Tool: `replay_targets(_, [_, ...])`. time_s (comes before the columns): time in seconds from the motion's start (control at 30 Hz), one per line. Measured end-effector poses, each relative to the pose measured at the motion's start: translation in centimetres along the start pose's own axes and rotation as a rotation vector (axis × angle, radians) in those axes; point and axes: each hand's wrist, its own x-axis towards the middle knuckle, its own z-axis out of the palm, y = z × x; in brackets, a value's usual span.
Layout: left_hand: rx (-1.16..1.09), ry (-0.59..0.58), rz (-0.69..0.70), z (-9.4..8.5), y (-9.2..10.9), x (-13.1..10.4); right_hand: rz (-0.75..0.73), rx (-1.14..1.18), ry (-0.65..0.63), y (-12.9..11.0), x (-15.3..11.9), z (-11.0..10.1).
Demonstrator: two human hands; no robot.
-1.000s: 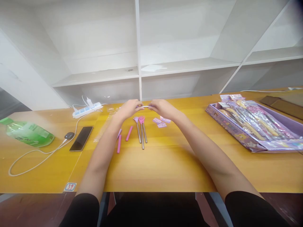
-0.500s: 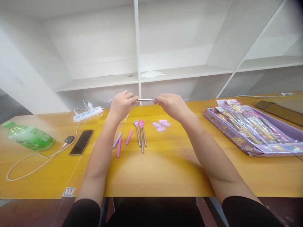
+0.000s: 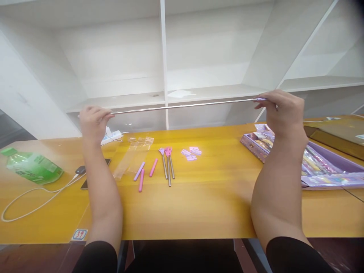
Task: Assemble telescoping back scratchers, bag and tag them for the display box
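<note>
A long thin silver rod [image 3: 182,106] stretches between my hands above the table's back edge. My left hand [image 3: 96,119] is closed on its left end. At the right end, my right hand [image 3: 280,108] pinches a purple tip. Below lie three metal sticks with small hand-shaped heads, one purple [image 3: 161,151] and two pink [image 3: 168,151]. To their left are two pink tubes [image 3: 153,167] and a purple tube [image 3: 139,171]. Small purple cards [image 3: 191,157] lie to the right of the sticks.
Clear plastic sleeves [image 3: 131,155] lie left of the sticks. Farther left are a green bottle [image 3: 34,166], a phone [image 3: 84,185], a cable [image 3: 36,187] and a power strip [image 3: 115,136]. A purple box [image 3: 335,153] of wrapped items stands at right, beside a brown box [image 3: 335,140].
My hands have moved far apart, left and right, and the rod between them shows much longer. The plastic sleeves are now uncovered, while my right arm covers part of the purple box.
</note>
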Motion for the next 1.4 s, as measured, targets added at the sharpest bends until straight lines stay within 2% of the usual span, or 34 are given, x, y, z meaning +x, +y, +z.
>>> replay_targets(0.1, [0.038,0.058,-0.011,0.6,-0.1,0.4,-0.160,-0.148,0.117,-1.3,-1.7,0.2])
replay_targets(0.33, [0.074,0.126,0.081,0.6,-0.9,0.4,-0.266,-0.204,0.170,-0.7,-2.0,-0.6])
replay_targets(0.53, [0.088,0.158,0.112,1.3,-1.4,0.5,-0.051,-0.334,0.147,-0.9,-1.3,-0.2])
replay_targets(0.63, [0.169,0.222,0.113,1.6,0.0,0.9,0.077,-0.409,0.122,-0.9,-0.6,0.4])
replay_targets(0.73, [0.254,0.276,0.100,1.2,2.0,1.1,0.183,-0.416,0.110,-0.3,0.1,1.0])
replay_targets(0.87, [0.268,0.381,-0.026,-0.4,3.6,1.0,0.199,-0.404,0.171,0.1,0.4,1.1])
replay_targets(0.93, [0.225,0.363,-0.081,-1.1,3.9,0.9,0.219,-0.371,0.199,0.0,0.2,0.9])
replay_targets(1.03, [0.183,0.256,-0.133,-1.6,4.2,0.8,0.266,-0.313,0.223,-0.2,-0.3,0.4])
replay_targets(1.2, [0.189,0.182,-0.154,-1.3,4.9,0.9,0.133,-0.260,0.244,0.1,-1.3,0.0])
replay_targets(1.4, [0.231,0.145,-0.123,-0.7,6.2,1.0,0.038,-0.409,0.289,-0.7,-1.9,0.2])
